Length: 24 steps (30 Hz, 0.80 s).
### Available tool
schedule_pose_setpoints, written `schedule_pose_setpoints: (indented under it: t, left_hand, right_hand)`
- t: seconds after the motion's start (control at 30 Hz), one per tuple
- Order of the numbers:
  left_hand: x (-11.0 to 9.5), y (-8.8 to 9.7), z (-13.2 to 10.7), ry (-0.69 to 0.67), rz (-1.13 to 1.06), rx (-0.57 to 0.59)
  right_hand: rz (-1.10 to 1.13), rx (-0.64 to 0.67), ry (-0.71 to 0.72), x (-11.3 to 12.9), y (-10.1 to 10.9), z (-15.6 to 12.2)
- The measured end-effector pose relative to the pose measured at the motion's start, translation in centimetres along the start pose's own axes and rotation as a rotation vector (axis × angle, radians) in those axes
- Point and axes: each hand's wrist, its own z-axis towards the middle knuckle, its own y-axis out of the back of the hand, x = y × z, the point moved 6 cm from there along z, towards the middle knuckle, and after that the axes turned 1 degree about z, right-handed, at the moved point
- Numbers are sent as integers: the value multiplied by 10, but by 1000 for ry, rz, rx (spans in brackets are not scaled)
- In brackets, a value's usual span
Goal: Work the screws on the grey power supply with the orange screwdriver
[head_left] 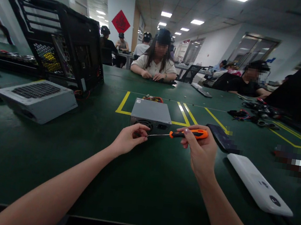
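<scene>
My right hand (198, 146) is closed round a screwdriver (189, 134) with an orange and black handle. Its thin shaft points left, toward my left hand (130, 138). There the fingertips come together in a pinch at the screwdriver's tip; anything small between them is too fine to make out. Just behind both hands, a grey metal power supply (153, 110) sits on the green table (138, 186). Its fan grille and power socket face me, partly covered by my left fingers. Coloured cables (154, 98) show at its back edge.
At left stand another power supply (38, 96) and an open black computer case (64, 42). To the right lie a dark phone-like object (220, 138), a white device (260, 185) and tangled cables (262, 109). Yellow tape (125, 102) marks the table. A person (157, 58) sits opposite.
</scene>
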Motion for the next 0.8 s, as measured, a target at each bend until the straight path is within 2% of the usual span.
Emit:
schedule_pose_setpoints:
  t: [0.37,0.67,0.73,0.8]
  left_hand:
    - [0,0,-2,-48,133,-20]
    - [-7,0,-5,-193,506,-10]
    - [-11,2,-5,-218,530,-36]
    - [-18,5,-6,-259,558,-88]
  right_hand:
    - [-52,66,-25,-1,-5,0]
    - [-173,353,-57,-1,-17,-4]
    - [-171,363,-21,2,-21,-9]
    - [-213,327,86,10,-22,-16]
